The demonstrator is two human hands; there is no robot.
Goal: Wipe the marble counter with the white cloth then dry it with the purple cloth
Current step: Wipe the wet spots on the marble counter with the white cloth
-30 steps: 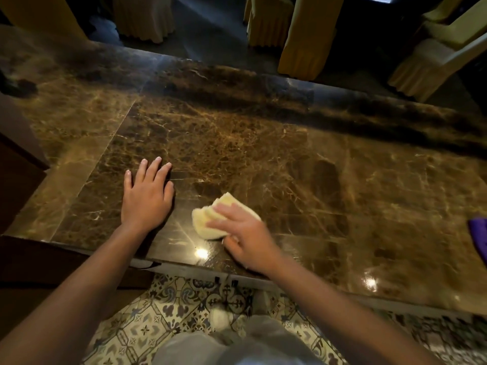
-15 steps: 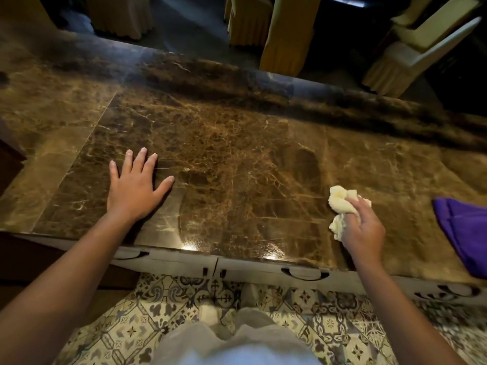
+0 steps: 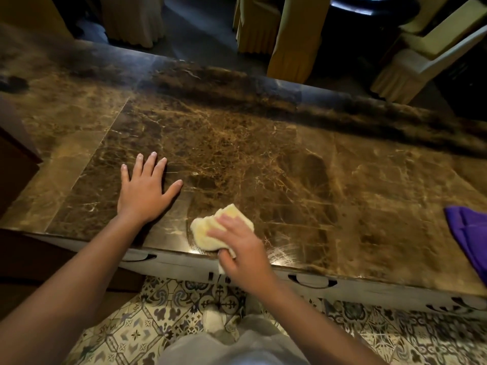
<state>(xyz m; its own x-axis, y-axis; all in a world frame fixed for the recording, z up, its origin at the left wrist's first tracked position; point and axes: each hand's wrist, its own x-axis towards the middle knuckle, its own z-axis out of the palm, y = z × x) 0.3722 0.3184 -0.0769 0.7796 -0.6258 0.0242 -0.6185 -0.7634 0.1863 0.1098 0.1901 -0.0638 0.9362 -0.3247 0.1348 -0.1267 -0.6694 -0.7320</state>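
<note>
— Two cloths counted? Where?
— Yes. One white cloth (image 3: pixel 220 227), bunched, gripped under the right hand (image 3: pixel 241 252) at the marble counter (image 3: pixel 276 164) near edge. One purple cloth (image 3: pixel 470 233), well off to that hand's right, untouched.
— Two hands, then?
— Two, apart. Left hand (image 3: pixel 145 192) flat, fingers spread, empty, pressed on marble just left of the white cloth.

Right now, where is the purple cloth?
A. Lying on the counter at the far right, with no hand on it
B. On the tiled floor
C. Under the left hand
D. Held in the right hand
A: the purple cloth lies on the marble counter at the right edge of view, while the right hand presses the white cloth and the left hand rests flat on the stone.
</note>
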